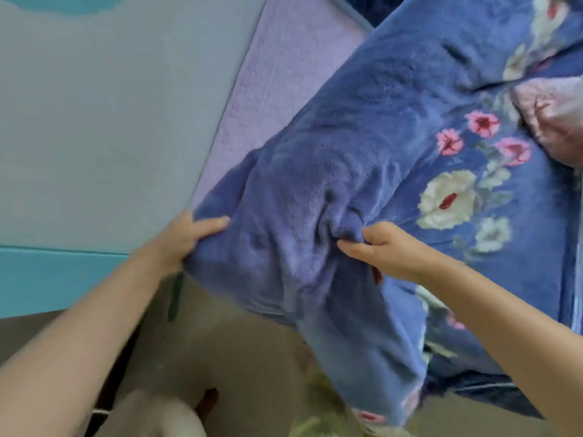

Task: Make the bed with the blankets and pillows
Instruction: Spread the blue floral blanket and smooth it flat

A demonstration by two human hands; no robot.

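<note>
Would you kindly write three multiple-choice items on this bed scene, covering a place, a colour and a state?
1. Where is the pink pillow?
A. On the floor
B. At the right edge, on the blue floral blanket
C. Under the left hand

2. What colour is the sheet beside the blanket?
A. Lilac
B. Green
C. Orange

3. What is the right hand doing?
A. Hanging idle
B. Resting flat on the wall
C. Pinching a fold of the blanket

Answers:
1. B, it lies on the blanket at the right.
2. A, the exposed strip is pale purple.
3. C, cloth bunches at its fingers.

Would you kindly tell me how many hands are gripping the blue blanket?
2: the left hand grips the blue blanket at its near-left edge; the right hand pinches a fold mid-blanket.
</note>
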